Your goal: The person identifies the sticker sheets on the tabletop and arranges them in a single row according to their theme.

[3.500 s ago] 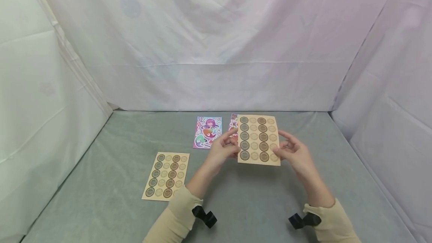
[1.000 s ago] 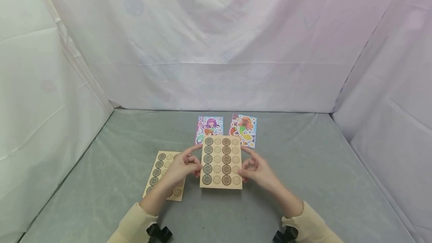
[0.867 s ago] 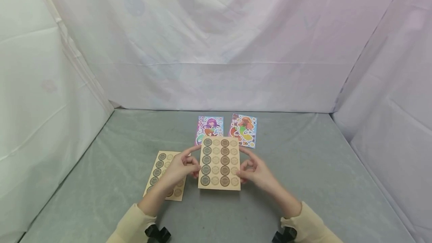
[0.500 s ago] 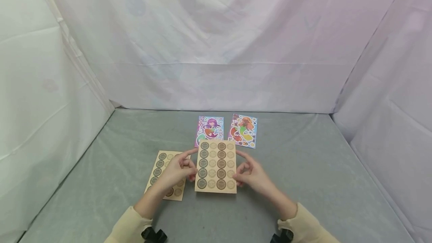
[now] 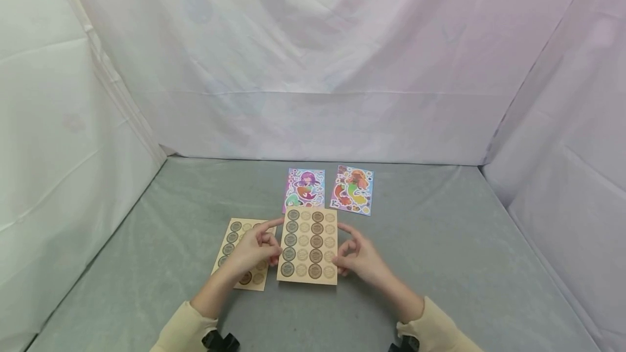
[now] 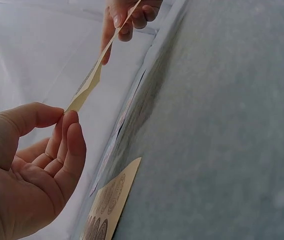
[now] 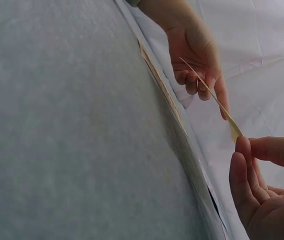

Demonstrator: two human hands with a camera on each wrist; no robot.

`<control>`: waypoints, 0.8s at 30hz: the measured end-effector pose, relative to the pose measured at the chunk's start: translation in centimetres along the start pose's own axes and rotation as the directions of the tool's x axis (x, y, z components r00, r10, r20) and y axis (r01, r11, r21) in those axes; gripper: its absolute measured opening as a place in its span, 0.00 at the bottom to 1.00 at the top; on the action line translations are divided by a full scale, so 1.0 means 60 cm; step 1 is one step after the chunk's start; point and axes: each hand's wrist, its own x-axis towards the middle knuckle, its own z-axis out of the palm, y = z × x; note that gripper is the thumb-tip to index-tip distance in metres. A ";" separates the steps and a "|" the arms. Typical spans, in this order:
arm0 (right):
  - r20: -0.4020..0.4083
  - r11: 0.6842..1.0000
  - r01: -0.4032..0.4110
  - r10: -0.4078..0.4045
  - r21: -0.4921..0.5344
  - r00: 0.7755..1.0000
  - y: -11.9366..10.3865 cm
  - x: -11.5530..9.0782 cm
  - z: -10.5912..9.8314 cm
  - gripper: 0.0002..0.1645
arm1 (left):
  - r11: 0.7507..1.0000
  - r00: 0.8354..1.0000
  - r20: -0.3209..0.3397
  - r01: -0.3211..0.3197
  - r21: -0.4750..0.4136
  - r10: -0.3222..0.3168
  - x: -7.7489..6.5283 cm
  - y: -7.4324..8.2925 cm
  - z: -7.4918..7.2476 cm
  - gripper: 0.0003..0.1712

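A tan sticker sheet [image 5: 309, 243] with columns of dark and pale round labels is held up between both hands, raised off the table in the wrist views. My left hand [image 5: 251, 249] pinches its left edge between thumb and fingers, the index finger stretched along the side. On the opposite edge my right hand [image 5: 362, 257] pinches in the same way. In the left wrist view the sheet [image 6: 94, 75] shows nearly edge-on. A second tan sticker sheet [image 5: 226, 249] lies on the table, partly hidden under the left hand and forearm.
Farther back lie two colourful mermaid sticker sheets, a purple-haired one [image 5: 305, 184] and an orange-haired one [image 5: 353, 192]; the held sheet overlaps the first one's lower edge in the head view. White curtains [image 5: 313, 124] surround the grey table [image 5: 464, 265] at the back and sides.
Both hands have brought the held sticker sheet left and toward the body, from in front of the orange-haired mermaid sheet to beside the lying tan sheet. The sheets on the table have stayed put.
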 end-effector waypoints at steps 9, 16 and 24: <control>0.010 0.999 -0.005 0.005 0.032 1.000 -0.007 -0.005 0.006 0.47 | 0.999 0.999 -0.007 0.037 0.020 -0.037 0.000 -0.007 0.002 0.40; 0.002 1.000 -0.013 0.013 0.019 1.000 0.020 0.000 0.006 0.48 | 0.997 0.998 -0.015 0.056 0.055 -0.055 0.002 -0.012 0.001 0.39; -0.006 0.999 -0.037 0.037 0.012 0.999 0.028 0.001 0.010 0.48 | 0.991 0.996 -0.021 0.087 0.097 -0.086 0.003 -0.018 -0.001 0.39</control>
